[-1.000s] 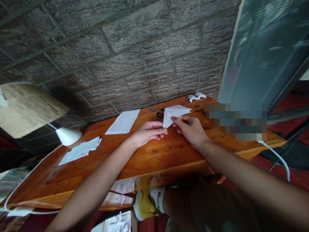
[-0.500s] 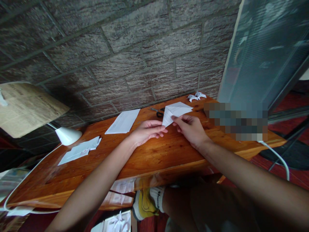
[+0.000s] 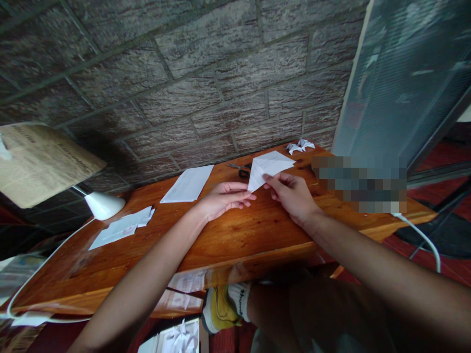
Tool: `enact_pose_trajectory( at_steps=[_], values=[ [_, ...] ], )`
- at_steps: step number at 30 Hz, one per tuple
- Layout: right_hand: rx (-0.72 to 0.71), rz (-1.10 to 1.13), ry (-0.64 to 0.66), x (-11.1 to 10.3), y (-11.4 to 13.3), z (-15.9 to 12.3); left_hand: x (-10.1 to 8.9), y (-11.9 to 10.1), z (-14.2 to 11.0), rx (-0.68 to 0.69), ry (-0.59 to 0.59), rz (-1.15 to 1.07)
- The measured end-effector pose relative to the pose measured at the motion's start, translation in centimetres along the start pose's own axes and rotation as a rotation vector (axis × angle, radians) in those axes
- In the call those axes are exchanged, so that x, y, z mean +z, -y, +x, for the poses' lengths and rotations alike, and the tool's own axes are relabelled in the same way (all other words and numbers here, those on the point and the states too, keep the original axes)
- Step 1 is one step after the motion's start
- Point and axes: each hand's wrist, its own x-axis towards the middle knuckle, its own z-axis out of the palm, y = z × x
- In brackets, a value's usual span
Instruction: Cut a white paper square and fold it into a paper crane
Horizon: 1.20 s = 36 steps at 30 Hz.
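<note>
Between my hands, above the wooden table, is a folded sheet of white paper [image 3: 271, 163] with faint printed lines and pointed corners. My left hand [image 3: 228, 200] pinches its lower left tip between thumb and fingers. On its lower right edge, my right hand [image 3: 292, 195] closes with the thumb on top and the fingers beneath. Just behind the paper lies a pair of black-handled scissors [image 3: 243, 171], partly covered by it. Two small folded paper pieces [image 3: 300, 146] sit at the back of the table, beyond my right hand.
A stack of white paper [image 3: 188, 184] lies left of my hands, with cut paper pieces [image 3: 123, 228] farther left near a white lamp base [image 3: 104, 206]. A blurred-out object [image 3: 362, 184] with a white cable is at right. A brick wall [image 3: 221, 88] rises behind the table [image 3: 221, 240].
The folded paper has turned and shifted very slightly in my hands. Both hands keep nearly the same place and grip.
</note>
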Motion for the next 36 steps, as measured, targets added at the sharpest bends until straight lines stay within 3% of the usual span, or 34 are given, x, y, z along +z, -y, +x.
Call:
enact_pose_trajectory(
  at_steps=[8,15,17,22,24,30,36],
  values=[
    [0.053,0.122,-0.066,0.0,-0.1,0.2,-0.6,0.1,-0.3,-0.016,0.089,0.009],
    [0.036,0.084,-0.045,0.0,0.0,0.1,-0.2,0.3,-0.1,-0.053,0.12,0.017],
    [0.025,0.04,0.003,0.0,0.0,-0.1,-0.1,0.4,0.1,-0.022,0.09,-0.019],
    [0.011,-0.116,0.309,0.2,0.2,-0.6,-0.1,0.4,0.5,0.147,-0.074,-0.101],
    [0.005,-0.153,0.344,0.2,0.3,-0.8,-0.3,0.5,0.6,0.19,-0.099,-0.108],
    [0.004,-0.153,0.308,0.4,0.4,-0.9,-0.5,0.6,0.6,0.22,-0.109,-0.062],
    [0.024,0.038,0.221,0.5,0.6,-0.8,0.0,0.4,0.3,0.189,-0.104,-0.016]
  ],
)
